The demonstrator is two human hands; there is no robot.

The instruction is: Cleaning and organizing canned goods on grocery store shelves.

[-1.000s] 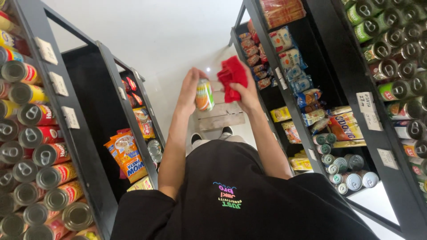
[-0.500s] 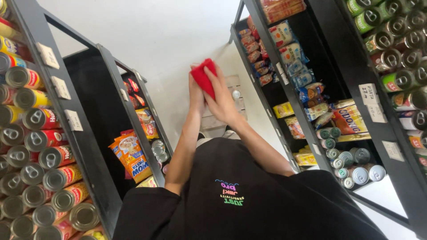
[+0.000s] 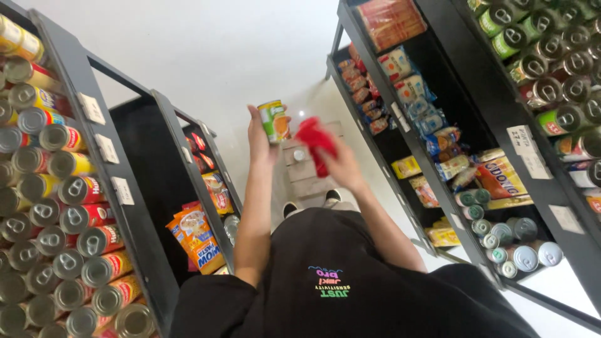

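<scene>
Our left hand (image 3: 261,141) wraps green-and-orange can (image 3: 274,121), held up label outward for wiping. Right hand (image 3: 340,164), just right of can, closed around red cloth (image 3: 315,143), ready against it.

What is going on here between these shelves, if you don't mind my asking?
A person in a black shirt stands in an aisle between two dark shelving units stocked with cans and snack packets. The left hand holds up a green and orange can, and the right hand holds a red cloth right beside it. Stacked cardboard boxes sit on the floor just ahead.
</scene>
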